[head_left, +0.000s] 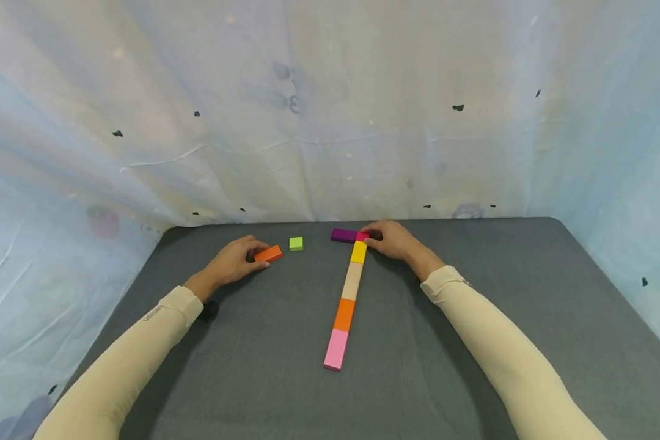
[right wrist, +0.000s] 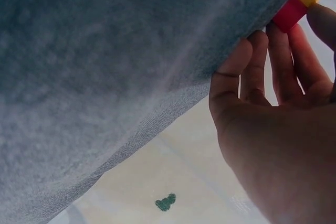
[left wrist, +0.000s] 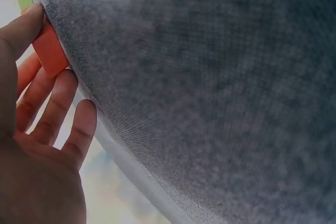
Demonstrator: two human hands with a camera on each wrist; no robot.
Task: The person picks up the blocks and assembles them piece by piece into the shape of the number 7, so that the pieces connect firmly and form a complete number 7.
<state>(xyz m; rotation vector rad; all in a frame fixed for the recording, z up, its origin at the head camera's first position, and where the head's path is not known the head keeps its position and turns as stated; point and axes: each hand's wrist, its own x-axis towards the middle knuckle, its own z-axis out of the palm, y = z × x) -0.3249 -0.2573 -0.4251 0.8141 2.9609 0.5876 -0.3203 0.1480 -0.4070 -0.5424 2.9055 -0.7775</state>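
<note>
On the left of the dark cloth my left hand (head_left: pixel 232 260) pinches an orange block (head_left: pixel 268 253) between thumb and fingers; the left wrist view shows the same orange block (left wrist: pixel 50 51) at the fingertips. My right hand (head_left: pixel 394 241) holds a small red block (head_left: pixel 362 235) at the far end of a row, fingers at its far side and thumb by its joint with the yellow block (head_left: pixel 359 252). From there the row runs toward me through a cream block (head_left: pixel 352 281), a second orange block (head_left: pixel 344 315) and a pink block (head_left: pixel 337 349). A purple block (head_left: pixel 343 235) extends leftward from the red one.
A small lime green block (head_left: pixel 296 244) lies alone between the left hand and the purple block. The grey cloth-covered table (head_left: pixel 242 379) ends at the back against a pale hanging curtain (head_left: pixel 330 122), which also closes off both sides.
</note>
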